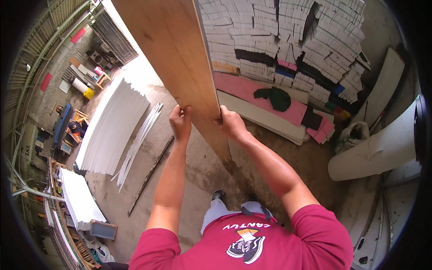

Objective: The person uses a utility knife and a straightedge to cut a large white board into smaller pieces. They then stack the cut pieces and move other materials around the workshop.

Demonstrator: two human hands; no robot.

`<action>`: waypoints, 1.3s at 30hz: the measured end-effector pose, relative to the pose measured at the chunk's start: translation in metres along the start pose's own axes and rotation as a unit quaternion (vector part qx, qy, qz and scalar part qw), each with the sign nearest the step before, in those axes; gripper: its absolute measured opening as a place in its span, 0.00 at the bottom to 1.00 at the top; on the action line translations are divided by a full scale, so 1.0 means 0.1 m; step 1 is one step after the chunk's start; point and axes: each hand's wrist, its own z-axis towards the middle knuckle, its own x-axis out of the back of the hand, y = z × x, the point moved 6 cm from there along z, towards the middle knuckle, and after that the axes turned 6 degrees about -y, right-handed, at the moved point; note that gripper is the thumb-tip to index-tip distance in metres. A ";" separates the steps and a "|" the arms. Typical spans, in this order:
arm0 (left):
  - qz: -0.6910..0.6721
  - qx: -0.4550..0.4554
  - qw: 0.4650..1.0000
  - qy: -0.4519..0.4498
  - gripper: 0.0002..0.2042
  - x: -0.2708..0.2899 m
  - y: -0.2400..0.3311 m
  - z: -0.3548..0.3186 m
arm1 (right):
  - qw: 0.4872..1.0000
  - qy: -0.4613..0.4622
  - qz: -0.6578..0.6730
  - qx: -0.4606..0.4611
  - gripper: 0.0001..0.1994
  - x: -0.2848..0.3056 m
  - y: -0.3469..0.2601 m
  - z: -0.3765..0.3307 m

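A long brown wooden board [173, 49] stands tilted on its lower end on the concrete floor and runs up past the top of the view. My left hand [180, 120] grips its left edge. On its right edge my right hand [231, 123] holds it at about the same height. Both arms reach forward from a red shirt at the bottom of the view.
Stacks of white foam sheets [112, 126] lie on the floor at left, with thin white strips [137, 146] and a dark bar [150, 175] beside them. Piled white blocks [288, 36] and pink sheets [252, 92] stand behind the board. A white roll [378, 148] lies at right.
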 end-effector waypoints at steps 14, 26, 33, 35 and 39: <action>0.023 0.053 0.998 0.014 0.20 0.17 0.51 -0.60 | 0.993 -0.018 0.047 0.110 0.16 0.17 0.17 -0.32; -0.114 0.062 0.992 -0.003 0.14 0.10 0.30 -1.04 | 0.994 -0.062 0.065 0.068 0.19 0.19 0.08 -0.73; -0.117 0.073 0.990 -0.010 0.12 0.30 0.35 -1.00 | 0.994 -0.001 0.043 0.096 0.15 0.12 -0.10 -0.76; -0.129 0.099 0.987 -0.018 0.12 0.37 0.29 -1.04 | 0.995 -0.019 0.048 0.082 0.17 0.02 -0.13 -0.80; -0.185 0.069 0.979 -0.044 0.22 0.25 0.17 -0.93 | 0.995 -0.018 0.058 0.077 0.19 -0.01 0.01 -0.76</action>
